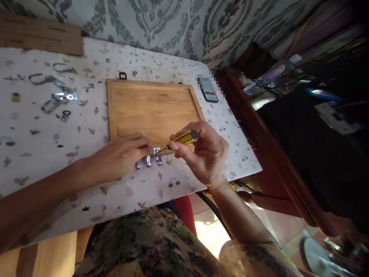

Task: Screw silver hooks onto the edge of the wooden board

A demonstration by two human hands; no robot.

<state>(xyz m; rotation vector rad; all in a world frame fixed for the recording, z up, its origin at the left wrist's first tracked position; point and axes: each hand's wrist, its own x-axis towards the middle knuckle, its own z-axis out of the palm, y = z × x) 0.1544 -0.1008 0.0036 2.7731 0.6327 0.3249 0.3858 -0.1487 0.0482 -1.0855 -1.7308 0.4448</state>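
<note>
wooden board (pixel 150 107), yellow-handled screwdriver (pixel 181 139), metal hooks (pixel 148 161)

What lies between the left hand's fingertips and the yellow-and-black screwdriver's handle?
A small silver hook bracket, on the near edge of the rectangular wooden board; the tip of the yellow-and-black screwdriver meets it. Head view shows this.

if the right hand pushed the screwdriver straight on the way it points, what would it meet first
The small metal bracket at the wooden board's near edge; the screwdriver tip in the right hand seems already on it. The left hand's fingertips lie just beyond.
</note>
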